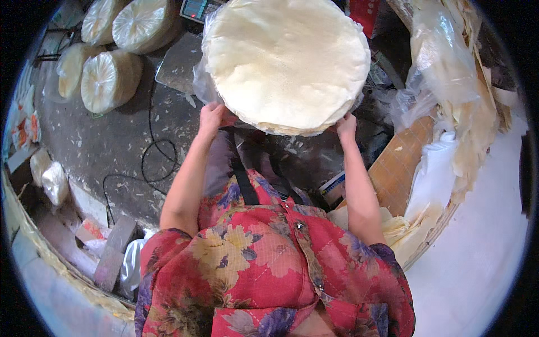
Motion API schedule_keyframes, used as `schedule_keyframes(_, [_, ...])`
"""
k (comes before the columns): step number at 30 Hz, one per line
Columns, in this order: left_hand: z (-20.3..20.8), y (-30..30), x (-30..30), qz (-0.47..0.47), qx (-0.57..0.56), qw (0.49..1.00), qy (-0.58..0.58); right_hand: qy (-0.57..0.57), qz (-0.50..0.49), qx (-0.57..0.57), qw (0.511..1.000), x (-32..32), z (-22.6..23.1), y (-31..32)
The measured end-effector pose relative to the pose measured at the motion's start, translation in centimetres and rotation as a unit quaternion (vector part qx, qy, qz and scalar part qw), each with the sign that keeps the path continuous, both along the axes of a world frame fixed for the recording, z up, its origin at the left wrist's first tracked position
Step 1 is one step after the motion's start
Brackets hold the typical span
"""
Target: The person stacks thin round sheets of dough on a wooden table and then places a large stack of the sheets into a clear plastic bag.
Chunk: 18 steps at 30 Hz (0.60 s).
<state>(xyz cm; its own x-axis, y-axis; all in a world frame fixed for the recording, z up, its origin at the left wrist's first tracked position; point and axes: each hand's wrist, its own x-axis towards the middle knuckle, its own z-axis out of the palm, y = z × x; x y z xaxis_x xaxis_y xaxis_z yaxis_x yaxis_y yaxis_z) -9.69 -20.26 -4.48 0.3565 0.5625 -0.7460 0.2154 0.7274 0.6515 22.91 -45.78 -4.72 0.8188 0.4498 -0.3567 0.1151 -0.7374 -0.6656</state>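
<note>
Thin round sheets lie in a neat pile just past the person's legs, pale yellow, with soft wrinkles on top and a raggedy edge. Crinkly clear plastic peeks out at the sides. The left hand is curled closed on the plastic at the near left edge, and the right hand does so at the near right. 4 fat, shiny bagged piles sit at the far left, near a loopy black cord.
</note>
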Motion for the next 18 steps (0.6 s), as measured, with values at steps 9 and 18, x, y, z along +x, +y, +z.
schedule_keyframes(9, [10.9, 3.0, -0.3, -0.056, 0.105, 0.991, -0.053, 0.017, -0.017, 0.011, 1.000, -0.5, 11.8, 3.6])
schedule_keyframes(18, [17.7, 6.2, 0.7, -0.038, 0.195, 0.974, -0.112, -0.030, -0.102, 0.267, 0.958, 7.9, 18.9, 4.5])
